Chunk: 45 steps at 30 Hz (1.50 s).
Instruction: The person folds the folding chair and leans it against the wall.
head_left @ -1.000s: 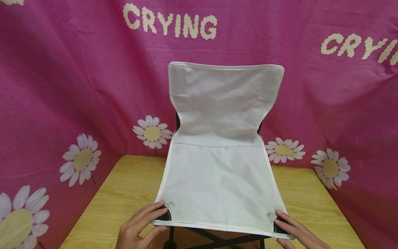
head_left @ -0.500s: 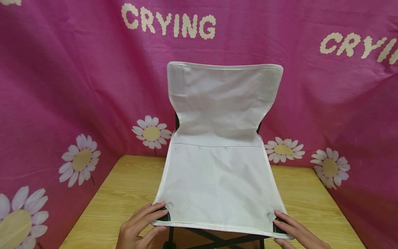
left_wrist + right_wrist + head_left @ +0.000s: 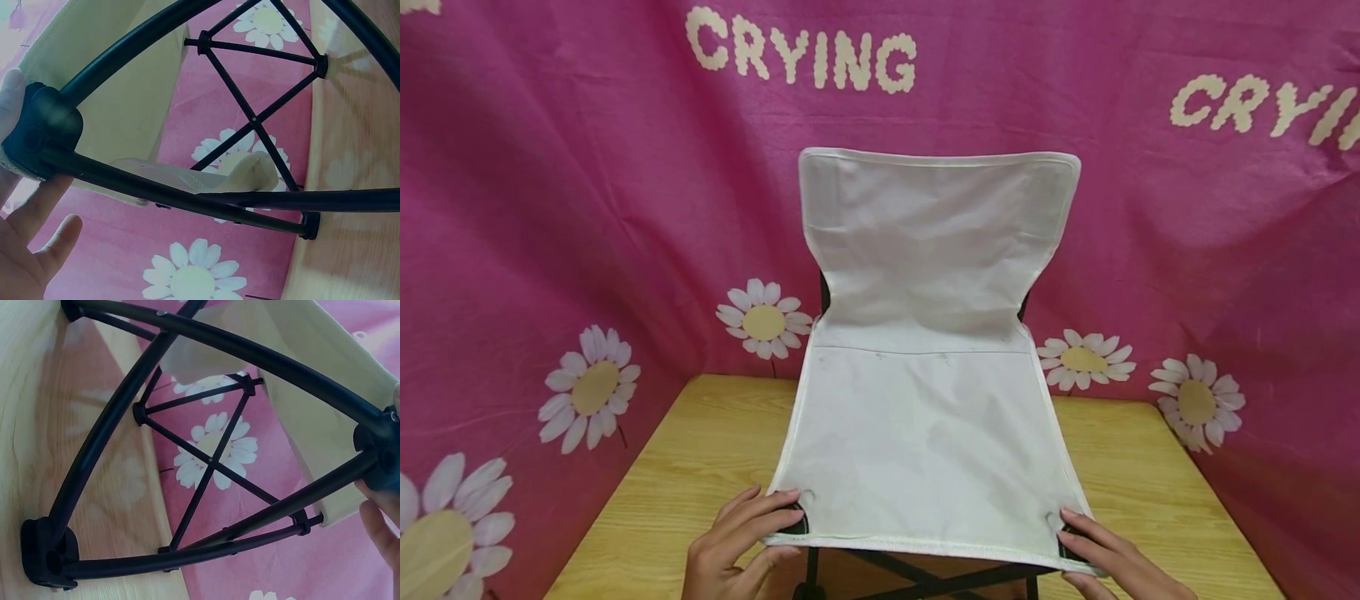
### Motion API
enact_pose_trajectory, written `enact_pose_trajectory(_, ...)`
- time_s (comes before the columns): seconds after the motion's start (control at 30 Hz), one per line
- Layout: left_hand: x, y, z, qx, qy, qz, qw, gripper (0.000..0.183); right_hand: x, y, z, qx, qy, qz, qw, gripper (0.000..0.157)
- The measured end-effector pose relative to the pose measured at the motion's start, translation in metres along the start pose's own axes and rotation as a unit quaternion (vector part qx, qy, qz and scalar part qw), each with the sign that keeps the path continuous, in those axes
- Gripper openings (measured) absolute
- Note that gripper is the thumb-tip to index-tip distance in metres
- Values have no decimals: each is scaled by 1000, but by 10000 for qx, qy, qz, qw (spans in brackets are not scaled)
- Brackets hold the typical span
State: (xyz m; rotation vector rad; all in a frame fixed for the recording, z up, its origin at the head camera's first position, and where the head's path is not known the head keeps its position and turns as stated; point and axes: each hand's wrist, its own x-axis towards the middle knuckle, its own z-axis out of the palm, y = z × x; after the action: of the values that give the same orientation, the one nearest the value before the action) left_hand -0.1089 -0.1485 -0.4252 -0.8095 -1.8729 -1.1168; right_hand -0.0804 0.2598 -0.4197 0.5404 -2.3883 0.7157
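Observation:
A folding chair (image 3: 925, 442) with a white fabric seat and backrest stands unfolded in the head view, its back toward the curtain. My left hand (image 3: 737, 542) holds the seat's front left corner, fingers over the black corner patch and thumb below the edge. At the front right corner, my right hand (image 3: 1120, 558) grips the same way. The left wrist view shows a black plastic joint (image 3: 50, 134) under the left corner with fingers against it. Black crossed legs (image 3: 212, 464) spread beneath the seat in the right wrist view, where only part of the right hand shows.
The chair stands on a light wooden tabletop (image 3: 662, 483). A pink curtain (image 3: 625, 167) with printed daisies and letters encloses the table at the back and both sides, close behind the backrest.
Chair and curtain sit slightly farther left in the head view, as if the camera turned a little. Both hands keep their hold on the seat corners.

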Motion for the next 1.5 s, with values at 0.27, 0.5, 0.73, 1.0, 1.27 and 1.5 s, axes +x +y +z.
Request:
enact_pose_trajectory(0.27,20,18,-4,-158,47,168,9997,29,-2,-2,7,493,326,-51,9982,62)
enact_pose_trajectory(0.5,15,10,-3,-136,-44,153,9998,28,-6,12,16,1140,849,-707,9873,44)
enact_pose_trajectory(0.73,19,13,-3,-244,8,237,9994,26,-3,-4,7,1491,579,441,9861,54)
enact_pose_trajectory(1.0,21,15,-2,-317,46,188,9993,28,0,-10,9,1668,655,722,9812,46)
enact_pose_trajectory(1.27,13,-5,1,-254,-111,370,9989,22,2,-9,12,1747,792,698,9790,47)
enact_pose_trajectory(1.5,11,-12,1,-278,-149,358,9989,34,4,-7,15,1857,975,155,9776,52)
